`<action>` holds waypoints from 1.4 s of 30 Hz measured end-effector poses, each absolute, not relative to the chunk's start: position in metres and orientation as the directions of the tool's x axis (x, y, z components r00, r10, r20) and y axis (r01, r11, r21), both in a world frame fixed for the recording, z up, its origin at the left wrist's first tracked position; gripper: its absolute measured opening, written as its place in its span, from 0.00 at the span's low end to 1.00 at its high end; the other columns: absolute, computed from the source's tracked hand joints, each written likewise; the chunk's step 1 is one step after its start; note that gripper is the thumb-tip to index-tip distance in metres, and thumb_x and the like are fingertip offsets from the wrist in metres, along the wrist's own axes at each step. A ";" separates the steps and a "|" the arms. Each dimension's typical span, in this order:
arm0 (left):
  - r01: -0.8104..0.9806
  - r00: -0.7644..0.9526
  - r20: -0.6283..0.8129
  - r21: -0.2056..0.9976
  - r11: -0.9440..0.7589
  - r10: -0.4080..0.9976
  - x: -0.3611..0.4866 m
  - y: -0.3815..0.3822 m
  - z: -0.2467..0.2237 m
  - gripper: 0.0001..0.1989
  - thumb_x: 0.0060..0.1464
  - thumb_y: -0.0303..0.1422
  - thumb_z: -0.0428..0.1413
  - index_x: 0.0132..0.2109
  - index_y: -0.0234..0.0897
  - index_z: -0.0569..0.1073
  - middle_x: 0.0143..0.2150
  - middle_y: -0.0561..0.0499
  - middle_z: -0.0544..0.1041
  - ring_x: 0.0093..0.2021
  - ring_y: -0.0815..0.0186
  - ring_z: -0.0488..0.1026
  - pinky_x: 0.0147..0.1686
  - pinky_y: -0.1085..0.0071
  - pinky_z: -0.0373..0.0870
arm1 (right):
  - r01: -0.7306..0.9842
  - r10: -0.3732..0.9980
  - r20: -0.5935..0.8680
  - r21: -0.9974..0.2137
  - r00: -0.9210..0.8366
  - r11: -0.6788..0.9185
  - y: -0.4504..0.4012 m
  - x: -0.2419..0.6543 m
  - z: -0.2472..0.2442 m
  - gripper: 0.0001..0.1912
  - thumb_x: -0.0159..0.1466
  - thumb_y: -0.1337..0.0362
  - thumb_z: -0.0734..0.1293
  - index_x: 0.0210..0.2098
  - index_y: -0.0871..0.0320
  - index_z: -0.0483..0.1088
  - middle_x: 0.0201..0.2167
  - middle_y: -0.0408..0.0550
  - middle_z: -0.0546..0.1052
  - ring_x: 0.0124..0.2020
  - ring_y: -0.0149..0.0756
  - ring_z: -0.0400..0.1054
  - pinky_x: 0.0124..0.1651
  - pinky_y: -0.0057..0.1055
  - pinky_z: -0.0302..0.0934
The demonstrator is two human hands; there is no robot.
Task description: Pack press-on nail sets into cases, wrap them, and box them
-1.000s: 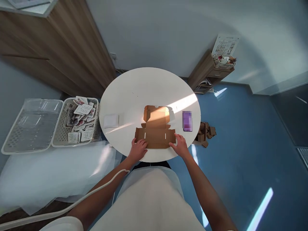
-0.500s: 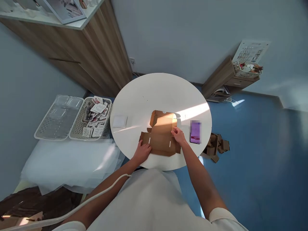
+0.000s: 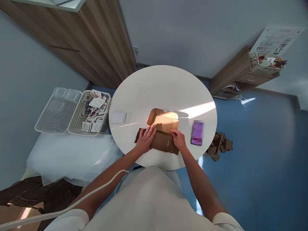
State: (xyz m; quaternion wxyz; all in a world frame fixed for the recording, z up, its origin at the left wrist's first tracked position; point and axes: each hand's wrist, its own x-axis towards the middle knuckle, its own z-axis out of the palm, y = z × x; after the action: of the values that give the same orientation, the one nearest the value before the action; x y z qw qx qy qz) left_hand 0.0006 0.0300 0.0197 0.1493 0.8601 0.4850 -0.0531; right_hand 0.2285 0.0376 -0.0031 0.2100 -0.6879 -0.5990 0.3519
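Observation:
A partly folded brown cardboard box (image 3: 163, 142) lies on the round white table (image 3: 158, 86) in front of me. Its far flap section is raised and catches sunlight. My left hand (image 3: 145, 140) rests on the left part of the box, its fingers stretched out over the upper edge of the near panel. At the right end of that same edge, my right hand (image 3: 178, 140) pinches the cardboard between thumb and fingers. The inner fold under the hands is partly hidden.
A phone (image 3: 197, 133) with a purple screen lies right of the box, and a white packet (image 3: 118, 117) on the left. Left of the table stand a basket of cards (image 3: 78, 130) and a basket of clear plastic packs (image 3: 39, 125). Cardboard pieces (image 3: 218, 146) are on the floor at right.
The near panel of the box has been folded up and over. My left hand has moved up from the box's near left corner onto the folded edge. My view has shifted slightly.

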 end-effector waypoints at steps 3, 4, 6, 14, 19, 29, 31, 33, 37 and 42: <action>0.831 0.556 -0.308 0.201 -0.518 0.772 0.004 0.040 0.018 0.58 0.29 0.37 0.64 0.64 0.33 0.40 0.66 0.39 0.37 0.64 0.49 0.29 0.58 0.48 0.32 | 0.730 0.975 -0.222 -0.663 0.021 -0.167 0.027 0.225 -0.001 0.16 0.59 0.70 0.54 0.39 0.53 0.70 0.40 0.44 0.75 0.42 0.36 0.66 0.47 0.36 0.56; 0.826 0.563 -0.316 0.200 -0.527 0.763 0.005 0.041 0.017 0.59 0.27 0.37 0.64 0.64 0.33 0.40 0.66 0.39 0.38 0.64 0.49 0.29 0.58 0.48 0.32 | 0.746 0.974 -0.227 -0.646 0.017 -0.164 0.023 0.223 0.000 0.16 0.59 0.70 0.54 0.39 0.53 0.69 0.40 0.44 0.74 0.42 0.36 0.66 0.48 0.37 0.56; 0.819 0.574 -0.307 0.200 -0.538 0.759 0.005 0.040 0.014 0.59 0.27 0.37 0.65 0.64 0.34 0.42 0.65 0.39 0.41 0.64 0.49 0.31 0.58 0.47 0.31 | 0.783 0.972 -0.233 -0.603 0.010 -0.153 0.013 0.221 0.002 0.17 0.59 0.70 0.53 0.42 0.53 0.68 0.41 0.45 0.74 0.43 0.37 0.65 0.48 0.37 0.54; 0.831 0.556 -0.254 0.171 -0.529 0.792 0.002 0.019 0.012 0.51 0.30 0.35 0.65 0.62 0.37 0.50 0.63 0.37 0.51 0.64 0.47 0.41 0.57 0.46 0.34 | 0.964 0.973 -0.198 -0.257 -0.118 0.065 -0.030 0.192 0.026 0.46 0.47 0.47 0.68 0.60 0.54 0.47 0.64 0.54 0.43 0.63 0.50 0.34 0.58 0.48 0.36; 0.810 0.586 -0.221 0.165 -0.562 0.780 -0.007 0.001 0.019 0.52 0.29 0.35 0.65 0.61 0.36 0.51 0.62 0.35 0.53 0.63 0.46 0.41 0.57 0.46 0.35 | 0.978 0.951 -0.244 -0.139 -0.188 0.158 -0.043 0.174 0.024 0.55 0.42 0.46 0.70 0.61 0.57 0.41 0.64 0.56 0.39 0.64 0.49 0.24 0.59 0.52 0.27; 0.866 0.119 -0.192 0.499 -0.007 0.974 -0.088 -0.038 -0.012 0.43 0.43 0.42 0.55 0.61 0.29 0.46 0.57 0.31 0.60 0.58 0.48 0.58 0.50 0.52 0.57 | 0.987 0.935 -0.338 -0.147 -0.108 0.061 -0.052 0.166 0.013 0.56 0.43 0.48 0.70 0.62 0.56 0.36 0.64 0.55 0.42 0.64 0.47 0.27 0.58 0.54 0.27; 0.787 0.154 -0.209 0.617 0.008 0.966 -0.095 -0.036 -0.020 0.38 0.45 0.37 0.54 0.61 0.30 0.48 0.53 0.35 0.66 0.53 0.53 0.65 0.48 0.57 0.62 | 0.988 0.936 -0.343 -0.149 -0.078 0.028 -0.052 0.162 0.013 0.56 0.44 0.49 0.69 0.62 0.57 0.35 0.64 0.55 0.40 0.64 0.48 0.27 0.58 0.54 0.28; 0.726 0.153 -0.247 0.685 0.061 0.957 -0.094 -0.031 -0.024 0.36 0.46 0.34 0.54 0.60 0.30 0.50 0.49 0.37 0.70 0.47 0.57 0.70 0.44 0.61 0.65 | 0.989 0.936 -0.347 -0.150 -0.065 0.013 -0.052 0.159 0.015 0.56 0.44 0.49 0.69 0.62 0.57 0.35 0.64 0.55 0.40 0.64 0.48 0.26 0.58 0.54 0.29; 0.732 0.100 -0.335 0.663 0.159 0.937 -0.083 -0.017 -0.023 0.29 0.45 0.33 0.54 0.55 0.30 0.59 0.41 0.43 0.74 0.39 0.61 0.73 0.37 0.66 0.68 | 0.989 0.935 -0.349 -0.146 -0.063 0.013 -0.053 0.157 0.017 0.56 0.43 0.50 0.70 0.62 0.56 0.35 0.64 0.56 0.40 0.64 0.48 0.28 0.58 0.53 0.29; 0.765 0.164 -0.303 0.640 0.073 0.939 -0.075 -0.013 -0.021 0.18 0.45 0.33 0.54 0.45 0.33 0.67 0.38 0.46 0.74 0.40 0.61 0.72 0.36 0.67 0.67 | 0.991 0.936 -0.348 -0.137 -0.044 -0.004 -0.057 0.162 0.017 0.56 0.44 0.49 0.70 0.62 0.56 0.36 0.64 0.56 0.40 0.64 0.49 0.29 0.58 0.53 0.32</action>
State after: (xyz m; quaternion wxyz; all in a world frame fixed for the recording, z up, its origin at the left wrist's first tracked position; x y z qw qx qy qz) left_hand -0.0747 -0.0133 -0.0207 0.3642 0.6704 0.6354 0.1194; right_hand 0.1615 -0.0568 0.0168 -0.0779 -0.6869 -0.7013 0.1742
